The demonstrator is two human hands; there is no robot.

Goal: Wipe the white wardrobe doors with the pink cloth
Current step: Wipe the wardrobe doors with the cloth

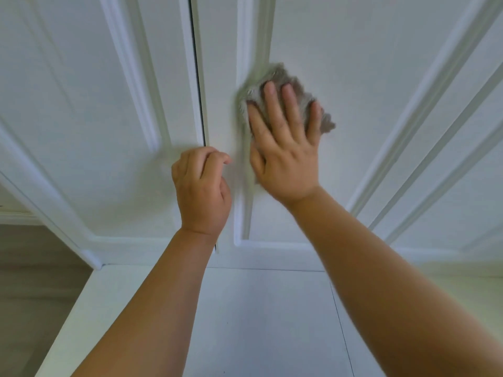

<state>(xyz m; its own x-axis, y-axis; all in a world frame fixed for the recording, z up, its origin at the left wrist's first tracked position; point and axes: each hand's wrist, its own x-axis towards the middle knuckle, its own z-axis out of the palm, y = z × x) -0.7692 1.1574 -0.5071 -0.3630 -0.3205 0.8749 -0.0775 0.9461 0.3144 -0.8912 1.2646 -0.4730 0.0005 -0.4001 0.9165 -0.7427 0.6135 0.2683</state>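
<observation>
Two white panelled wardrobe doors fill the view: the left door and the right door, meeting at a dark vertical gap. My right hand presses the pink cloth flat against the right door, fingers straight and spread, beside the raised moulding. The cloth looks greyish-pink and fuzzy, mostly hidden under my fingers. My left hand has its fingers curled at the door edge by the gap; whether it grips a handle or the edge is hidden.
Below the doors runs a flat white ledge or cabinet top with a thin seam. A strip of grey-brown floor or wall shows at the lower left. A further door panel stands at the right.
</observation>
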